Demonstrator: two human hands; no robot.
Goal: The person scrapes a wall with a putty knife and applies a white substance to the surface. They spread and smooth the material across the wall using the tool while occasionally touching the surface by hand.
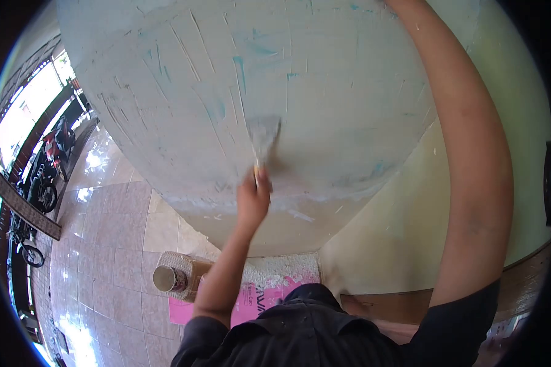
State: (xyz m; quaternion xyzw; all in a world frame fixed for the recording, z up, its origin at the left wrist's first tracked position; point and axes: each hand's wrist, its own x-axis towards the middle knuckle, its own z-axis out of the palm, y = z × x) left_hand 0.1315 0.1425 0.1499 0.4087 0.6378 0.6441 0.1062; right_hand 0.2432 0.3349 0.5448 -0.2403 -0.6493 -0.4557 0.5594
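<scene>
My left hand (254,197) is closed around the handle of a putty knife (264,136). The wide blade points up and lies against or very near a pale grey wall (324,104); motion blur softens its edge. Bluish-green patches, thin raised ridges and streaks of filler mark the wall around the blade. My right arm (474,165) stretches up along the right side to the top edge of the view, where the hand is cut off, so its fingers cannot be seen.
On the tiled floor (119,238) below stand a round tin (167,279) and a perforated tan container (190,264). A pink printed sheet (242,304) lies by the wall's foot, strewn with white scrapings (281,269). A yellowish wall (386,226) adjoins at right. Motorcycles (46,177) stand far left.
</scene>
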